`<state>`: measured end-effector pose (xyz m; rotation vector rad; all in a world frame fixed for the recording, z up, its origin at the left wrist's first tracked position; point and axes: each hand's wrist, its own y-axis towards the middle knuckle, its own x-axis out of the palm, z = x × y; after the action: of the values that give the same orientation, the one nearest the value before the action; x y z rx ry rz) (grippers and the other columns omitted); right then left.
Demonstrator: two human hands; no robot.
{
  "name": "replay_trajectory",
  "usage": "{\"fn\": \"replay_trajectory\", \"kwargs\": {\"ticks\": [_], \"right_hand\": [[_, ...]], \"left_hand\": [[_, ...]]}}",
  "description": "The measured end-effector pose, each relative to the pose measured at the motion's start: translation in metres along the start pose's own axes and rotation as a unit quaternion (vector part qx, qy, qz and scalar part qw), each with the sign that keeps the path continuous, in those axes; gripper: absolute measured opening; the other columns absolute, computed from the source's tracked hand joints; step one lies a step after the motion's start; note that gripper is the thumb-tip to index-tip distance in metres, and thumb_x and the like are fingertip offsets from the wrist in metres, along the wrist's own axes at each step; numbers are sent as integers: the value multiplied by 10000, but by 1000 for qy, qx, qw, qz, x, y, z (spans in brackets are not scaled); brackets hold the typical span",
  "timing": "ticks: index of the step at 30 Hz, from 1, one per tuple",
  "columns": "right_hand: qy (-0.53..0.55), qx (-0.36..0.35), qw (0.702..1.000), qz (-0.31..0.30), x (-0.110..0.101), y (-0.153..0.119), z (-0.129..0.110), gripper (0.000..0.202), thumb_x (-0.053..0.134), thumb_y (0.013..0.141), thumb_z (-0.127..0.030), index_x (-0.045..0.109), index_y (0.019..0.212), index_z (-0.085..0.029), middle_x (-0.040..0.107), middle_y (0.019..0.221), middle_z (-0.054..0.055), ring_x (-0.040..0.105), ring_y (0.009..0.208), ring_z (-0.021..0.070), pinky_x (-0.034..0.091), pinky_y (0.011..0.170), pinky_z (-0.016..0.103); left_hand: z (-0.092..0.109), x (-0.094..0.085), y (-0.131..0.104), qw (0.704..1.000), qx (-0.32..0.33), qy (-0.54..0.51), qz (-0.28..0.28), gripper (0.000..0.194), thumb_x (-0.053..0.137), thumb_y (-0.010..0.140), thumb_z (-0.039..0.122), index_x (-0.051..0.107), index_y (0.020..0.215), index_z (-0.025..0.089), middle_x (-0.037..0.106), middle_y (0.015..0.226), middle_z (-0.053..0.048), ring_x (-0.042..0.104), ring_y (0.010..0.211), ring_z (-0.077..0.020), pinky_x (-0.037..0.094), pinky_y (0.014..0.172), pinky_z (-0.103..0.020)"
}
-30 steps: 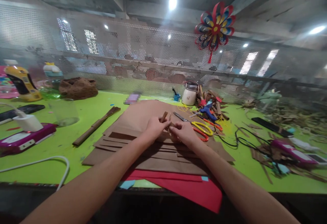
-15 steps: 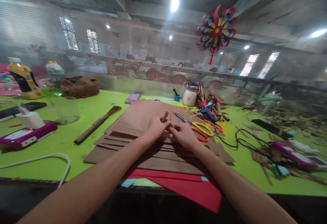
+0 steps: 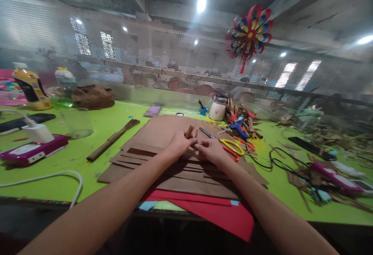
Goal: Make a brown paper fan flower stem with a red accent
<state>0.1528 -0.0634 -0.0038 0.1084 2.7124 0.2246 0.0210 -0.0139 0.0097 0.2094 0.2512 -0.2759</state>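
Above a stack of brown paper sheets, my two hands meet at the fingertips. My left hand is closed on a small strip of brown paper, whose folded or rolled end stands up past the fingers. My right hand pinches at the strip's right side; its fingertips hide what exactly they grip. Scissors with yellow and orange handles lie just right of my right hand. Red paper sticks out from under the brown stack at the table's front edge.
A rolled brown paper bundle lies left of the stack. Behind stand a clear cup, a white jar and a blue glue gun. Purple power strips, cables and paper scraps occupy both sides of the green table.
The whole view has shifted slightly. My hands stay together over the brown stack, with only small finger movements at the paper strip.
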Motion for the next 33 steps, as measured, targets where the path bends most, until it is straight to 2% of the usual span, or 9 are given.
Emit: {"fn": "replay_trajectory", "kwargs": {"ticks": [4, 6, 8, 14, 19, 25, 28, 30, 33], "right_hand": [[122, 39, 991, -29, -4, 0, -3, 359, 538, 704, -503, 534, 611, -156, 519, 481, -34, 419, 372, 63, 295, 378, 188], [179, 57, 982, -36, -5, 0, -3, 363, 552, 691, -513, 532, 649, -152, 539, 524, -29, 455, 401, 65, 319, 397, 185], [188, 55, 980, -38, -5, 0, -2, 363, 585, 668, -505, 526, 648, -147, 535, 527, -32, 459, 412, 62, 320, 403, 182], [152, 42, 985, -63, -1, -2, -1, 391, 579, 678, -536, 541, 690, -147, 495, 514, -50, 410, 396, 50, 302, 388, 182], [121, 38, 990, -58, -1, -4, -5, 400, 573, 681, -543, 534, 650, -146, 497, 503, -41, 413, 391, 53, 302, 381, 179], [69, 23, 997, -42, 0, -4, -8, 346, 536, 721, -470, 501, 558, -166, 489, 425, -48, 396, 347, 63, 300, 365, 190], [10, -8, 1000, -22, 0, -3, -3, 313, 501, 748, -412, 494, 545, -174, 478, 414, -52, 392, 347, 68, 303, 374, 197], [-17, -28, 999, -18, 0, -2, 1, 305, 481, 760, -388, 488, 542, -176, 470, 417, -53, 392, 358, 68, 303, 382, 195], [-6, -33, 999, -39, 0, -3, 1, 261, 494, 750, -373, 485, 576, -180, 464, 427, -62, 388, 366, 67, 301, 382, 189]], "left_hand": [[4, -3, -1, 998, -26, -59, 1, 149, 666, 612, 231, 596, 698, 133, 592, 550, 0, 530, 510, -110, 401, 520, -208], [5, -4, -1, 995, -40, -90, 1, 176, 678, 606, 244, 595, 712, 130, 576, 530, 10, 485, 460, -88, 383, 489, -200], [6, -4, -1, 991, -48, -125, -5, 187, 683, 601, 245, 595, 719, 128, 572, 526, 14, 457, 431, -73, 373, 473, -197], [4, -2, 0, 985, -49, -167, 1, 203, 684, 600, 259, 603, 729, 125, 575, 536, 22, 442, 430, -58, 368, 478, -192], [0, -1, 0, 983, -44, -180, -16, 255, 706, 572, 296, 592, 735, 137, 560, 533, 38, 422, 421, -50, 342, 461, -188], [1, -3, 0, 982, -54, -177, -45, 263, 675, 610, 351, 572, 707, 129, 554, 530, 23, 373, 389, -40, 234, 396, -182], [1, -4, -2, 977, -66, -186, -78, 314, 676, 612, 395, 577, 739, 126, 581, 579, 0, 448, 433, -59, 253, 404, -180], [1, -3, -2, 976, -73, -187, -86, 343, 716, 569, 351, 583, 793, 126, 597, 610, -5, 485, 458, -70, 280, 418, -182], [-2, -3, -1, 976, -93, -187, -66, 377, 746, 521, 267, 574, 827, 131, 602, 610, 2, 490, 446, -72, 284, 418, -187]]}}
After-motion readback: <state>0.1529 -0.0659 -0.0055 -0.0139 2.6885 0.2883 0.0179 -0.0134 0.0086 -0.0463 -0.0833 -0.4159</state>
